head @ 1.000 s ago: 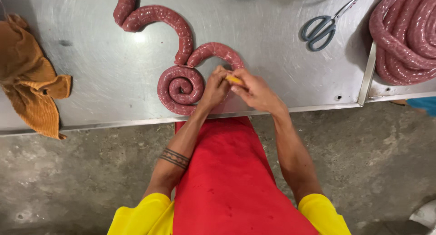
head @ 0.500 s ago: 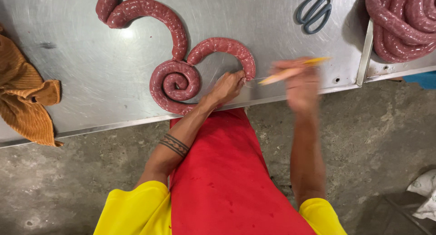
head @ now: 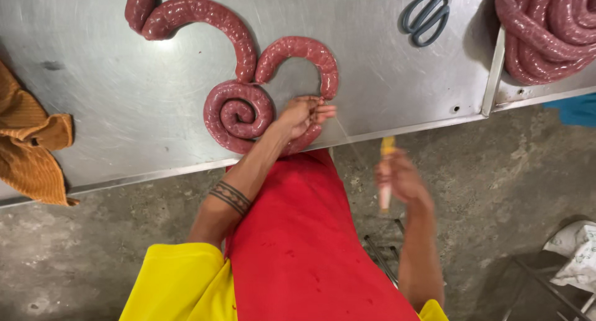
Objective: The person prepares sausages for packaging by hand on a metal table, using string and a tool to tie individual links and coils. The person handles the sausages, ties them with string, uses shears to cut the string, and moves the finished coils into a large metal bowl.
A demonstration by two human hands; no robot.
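A: Steel desk, near edge: where is the sausage coil?

B: Beside the left hand, whose fingers pinch together on the sausage's end.

A: And the right hand?

B: Off the desk, blurred, fingers closed around a yellow-tipped needle; a thin thread runs up to the sausage. Scissors lie well apart.
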